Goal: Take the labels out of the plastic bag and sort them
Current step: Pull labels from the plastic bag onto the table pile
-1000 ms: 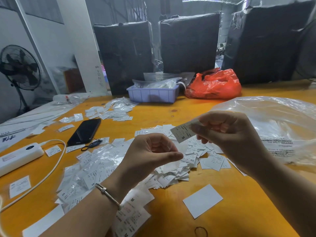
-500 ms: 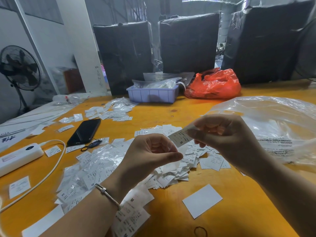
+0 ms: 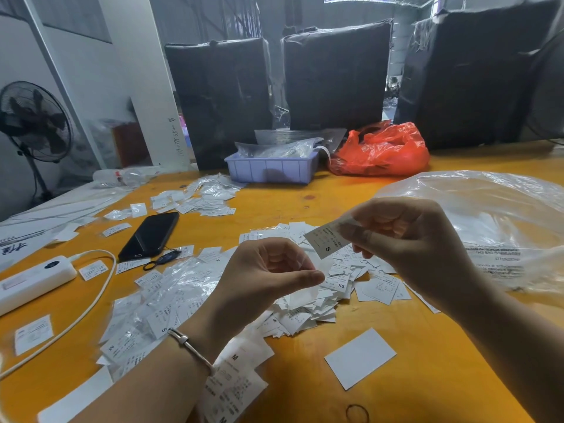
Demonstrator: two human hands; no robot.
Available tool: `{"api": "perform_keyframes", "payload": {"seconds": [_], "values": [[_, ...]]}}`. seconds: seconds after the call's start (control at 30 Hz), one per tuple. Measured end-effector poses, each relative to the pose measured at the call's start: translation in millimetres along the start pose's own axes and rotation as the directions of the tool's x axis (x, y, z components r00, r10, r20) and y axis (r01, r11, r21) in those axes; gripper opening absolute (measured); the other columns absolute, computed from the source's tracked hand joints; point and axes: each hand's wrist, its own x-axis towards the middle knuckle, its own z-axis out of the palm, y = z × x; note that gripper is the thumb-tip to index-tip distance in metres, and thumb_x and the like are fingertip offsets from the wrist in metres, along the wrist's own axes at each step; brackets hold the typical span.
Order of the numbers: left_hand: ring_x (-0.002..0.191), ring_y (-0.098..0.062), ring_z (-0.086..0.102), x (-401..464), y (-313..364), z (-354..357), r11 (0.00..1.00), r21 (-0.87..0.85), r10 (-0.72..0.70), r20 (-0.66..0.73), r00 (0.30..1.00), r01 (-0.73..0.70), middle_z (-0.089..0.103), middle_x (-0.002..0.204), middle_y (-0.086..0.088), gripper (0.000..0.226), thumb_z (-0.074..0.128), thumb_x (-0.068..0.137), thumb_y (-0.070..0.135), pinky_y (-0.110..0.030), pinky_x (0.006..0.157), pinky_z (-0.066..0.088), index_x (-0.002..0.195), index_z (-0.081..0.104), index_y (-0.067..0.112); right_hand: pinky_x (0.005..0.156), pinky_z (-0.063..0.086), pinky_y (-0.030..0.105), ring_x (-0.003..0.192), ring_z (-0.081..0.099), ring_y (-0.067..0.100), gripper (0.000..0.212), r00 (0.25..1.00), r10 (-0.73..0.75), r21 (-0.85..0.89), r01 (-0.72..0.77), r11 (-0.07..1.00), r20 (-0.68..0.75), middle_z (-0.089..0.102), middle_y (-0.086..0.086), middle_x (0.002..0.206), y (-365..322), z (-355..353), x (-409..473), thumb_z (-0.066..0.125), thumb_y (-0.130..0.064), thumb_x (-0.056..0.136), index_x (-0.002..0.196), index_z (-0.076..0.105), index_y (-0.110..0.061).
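My right hand point(image 3: 406, 242) pinches a white label marked S point(image 3: 325, 242) and holds it up above the table. My left hand point(image 3: 262, 276) is just below and to its left, thumb and fingers pinched on a small clear plastic sleeve point(image 3: 303, 296) that is hard to make out. Under both hands lies a loose pile of white labels point(image 3: 308, 315) marked S and XS. A heap of small clear sleeves with labels point(image 3: 171, 297) spreads to the left. Labels marked M point(image 3: 235, 377) lie by my left wrist. A large clear plastic bag point(image 3: 488, 209) sits at the right.
On the orange table are a black phone point(image 3: 149, 236), a white power bank point(image 3: 33, 279) with its cable, a blank white card point(image 3: 360, 357), a rubber band point(image 3: 357, 413), a purple tray point(image 3: 271, 170) and a red bag point(image 3: 381, 151). More labels point(image 3: 198, 199) lie further back.
My right hand has lowered the S label slightly toward my left hand. The left hand has stayed in place.
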Motion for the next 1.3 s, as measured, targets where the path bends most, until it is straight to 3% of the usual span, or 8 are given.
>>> {"api": "perform_keyframes", "payload": {"seconds": [0.23,0.5,0.6,0.67,0.8,1.0,1.2,1.3], "values": [[0.091,-0.012,0.072,-1,-1,-2,0.999,-0.030,-0.026,0.003,1.000,0.026,0.075,0.086,0.002,0.010,0.082,0.067,0.028,-0.021,0.069,0.057,0.070,0.075,0.023,0.052,0.048,0.040,0.059,0.059,0.028,0.002,0.999,0.018,-0.062,-0.015,0.998,0.044,0.069,0.009,0.068,2,1,-1,0.074,-0.014,0.077,0.079,0.075,-0.014],[0.075,-0.012,0.069,0,-2,2,1.000,-0.006,-0.024,0.080,0.997,0.024,0.075,0.080,-0.001,0.015,0.079,0.070,0.032,-0.022,0.066,0.056,0.076,0.075,0.019,0.055,0.047,0.044,0.061,0.057,0.028,0.006,0.976,0.086,-0.173,-0.051,0.984,0.199,0.067,0.007,0.066,10,-1,1,0.072,-0.010,0.080,0.080,0.076,-0.014],[0.071,-0.013,0.067,0,-3,2,1.000,0.008,-0.030,0.088,0.996,0.029,0.074,0.078,-0.006,0.019,0.079,0.071,0.029,-0.024,0.066,0.055,0.079,0.075,0.011,0.054,0.047,0.029,0.061,0.056,0.013,0.007,0.961,0.086,-0.238,-0.021,0.971,0.263,0.066,0.001,0.069,10,2,0,0.072,-0.010,0.081,0.083,0.075,-0.016],[0.071,-0.014,0.068,0,-3,2,1.000,0.001,-0.030,0.081,0.996,0.030,0.075,0.080,-0.007,0.021,0.078,0.072,0.029,-0.023,0.066,0.056,0.081,0.076,0.010,0.056,0.048,0.021,0.066,0.058,0.008,0.015,0.977,0.048,-0.249,0.005,0.968,0.207,0.066,-0.006,0.073,9,2,1,0.072,-0.008,0.080,0.092,0.074,-0.016],[0.074,-0.013,0.070,1,-4,1,0.999,-0.007,-0.031,0.056,0.998,0.032,0.076,0.084,-0.001,0.018,0.075,0.072,0.033,-0.021,0.068,0.056,0.080,0.075,0.017,0.055,0.050,0.021,0.064,0.062,0.009,0.021,0.997,-0.036,-0.211,0.049,0.976,0.061,0.069,-0.010,0.071,8,0,2,0.078,-0.004,0.074,0.090,0.075,-0.016],[0.081,-0.013,0.072,2,-7,1,0.998,-0.062,-0.022,0.054,0.998,0.026,0.075,0.081,-0.002,0.015,0.076,0.073,0.025,-0.020,0.069,0.055,0.081,0.075,0.013,0.059,0.046,0.015,0.071,0.064,0.009,0.013,0.981,-0.031,-0.219,0.073,0.973,0.190,0.071,-0.009,0.078,12,11,-4,0.075,-0.006,0.078,0.087,0.078,-0.014],[0.081,-0.009,0.072,2,-8,0,0.998,-0.057,-0.025,0.058,0.998,0.029,0.074,0.079,0.001,0.002,0.075,0.080,0.016,-0.017,0.070,0.054,0.081,0.075,0.014,0.067,0.050,0.033,0.083,0.063,0.014,0.007,0.942,0.141,-0.129,-0.105,0.986,0.306,0.068,-0.008,0.086,13,7,-1,0.072,-0.022,0.082,0.086,0.078,-0.022],[0.081,-0.010,0.071,2,-10,0,1.000,-0.017,-0.020,0.063,0.998,0.021,0.075,0.079,0.000,0.007,0.072,0.085,0.007,-0.017,0.070,0.053,0.084,0.076,0.012,0.066,0.053,0.033,0.080,0.063,0.013,0.010,0.909,0.184,-0.130,-0.145,0.981,0.374,0.070,-0.003,0.084,11,6,-2,0.075,-0.024,0.079,0.088,0.077,-0.027]]}}
